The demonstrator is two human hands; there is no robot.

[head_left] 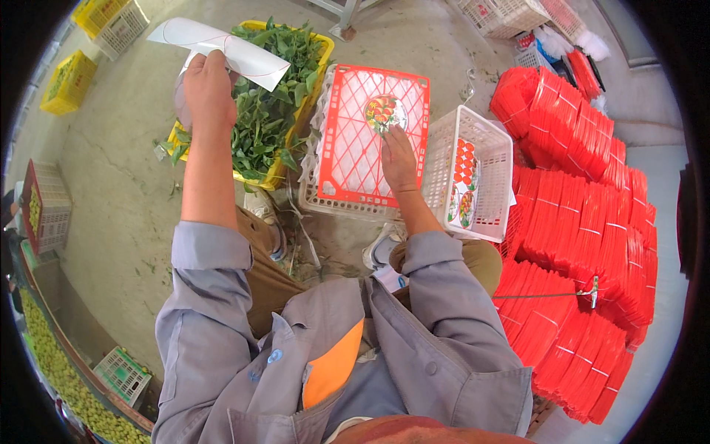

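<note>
Pinched in my left hand (209, 92) is a curled white sheet (255, 61) with faint red curved lines, raised above a yellow crate (325, 48) of green leaves (270, 133). My right hand (399, 159) lies with fingers stretched out on a red lattice plastic lid (425, 133). Its fingertips touch the lower edge of a round label (385, 111) with a fruit picture on the lid. White padding shows through the lattice. Under the lid is a pale plastic crate (314, 198).
A white basket (484, 122) with round labels (464, 163) stands right of the lid. Stacks of folded red netting or plastic pieces (562, 214) rise further right. Yellow crates (68, 83) and fruit-filled containers (55, 348) line the left side. A strap (307, 237) lies near my feet.
</note>
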